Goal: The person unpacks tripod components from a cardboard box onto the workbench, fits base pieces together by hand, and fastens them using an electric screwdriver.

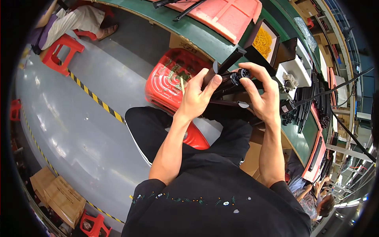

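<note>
My left hand (197, 94) is closed around a black assembly of tubes and bars (226, 82), held over my lap at the edge of the green workbench. The thumb presses along one bar with a grey flat end. Thumb and forefinger of my right hand (262, 93) pinch a small round, notched black end piece (244, 73) at the assembly's right side. More black bars run beneath both hands, partly hidden by them, so I cannot tell how they join.
A red plastic basket (152, 85) stands left of the bench. On the bench (173, 29) lie pink foam trays (225, 17), a box of yellow rubber bands (262, 42), a white bin of metal parts (302, 65) and black bars (306, 104). People sit at upper left and lower right.
</note>
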The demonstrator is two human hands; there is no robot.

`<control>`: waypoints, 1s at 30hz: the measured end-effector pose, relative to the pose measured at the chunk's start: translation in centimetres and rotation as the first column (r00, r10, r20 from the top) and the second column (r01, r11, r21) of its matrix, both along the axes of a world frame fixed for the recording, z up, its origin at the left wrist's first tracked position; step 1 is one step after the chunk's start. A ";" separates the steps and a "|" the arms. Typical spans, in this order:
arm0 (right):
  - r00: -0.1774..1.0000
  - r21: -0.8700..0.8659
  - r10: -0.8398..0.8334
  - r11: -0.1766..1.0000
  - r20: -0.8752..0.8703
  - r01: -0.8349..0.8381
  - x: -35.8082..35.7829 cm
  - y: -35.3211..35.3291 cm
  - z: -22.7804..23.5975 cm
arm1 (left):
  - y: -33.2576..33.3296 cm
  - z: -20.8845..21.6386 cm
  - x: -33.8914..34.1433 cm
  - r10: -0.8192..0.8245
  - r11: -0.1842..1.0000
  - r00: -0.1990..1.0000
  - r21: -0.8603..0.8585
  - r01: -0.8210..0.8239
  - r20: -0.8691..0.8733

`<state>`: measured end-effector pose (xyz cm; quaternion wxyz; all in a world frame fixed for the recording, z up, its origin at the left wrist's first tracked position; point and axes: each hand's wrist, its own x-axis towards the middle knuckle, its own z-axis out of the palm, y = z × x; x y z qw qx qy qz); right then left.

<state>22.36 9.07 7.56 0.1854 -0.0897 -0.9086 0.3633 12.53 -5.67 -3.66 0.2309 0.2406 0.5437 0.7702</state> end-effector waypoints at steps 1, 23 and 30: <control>1.000 0.005 0.022 1.000 -0.012 -0.022 -0.1 0.1 -0.1 | -0.1 -0.3 -0.2 -0.030 0.999 1.000 -0.018 0.030 0.002; 0.993 -0.348 -0.032 0.938 -0.116 -0.011 6.6 -1.1 -0.5 | -1.8 -2.0 3.7 0.082 0.992 0.940 0.118 -0.045 -0.330; 0.985 -0.422 -0.112 0.905 -0.133 0.046 8.1 -0.9 -1.8 | -1.1 -2.3 4.6 0.091 0.992 0.900 0.114 -0.046 -0.427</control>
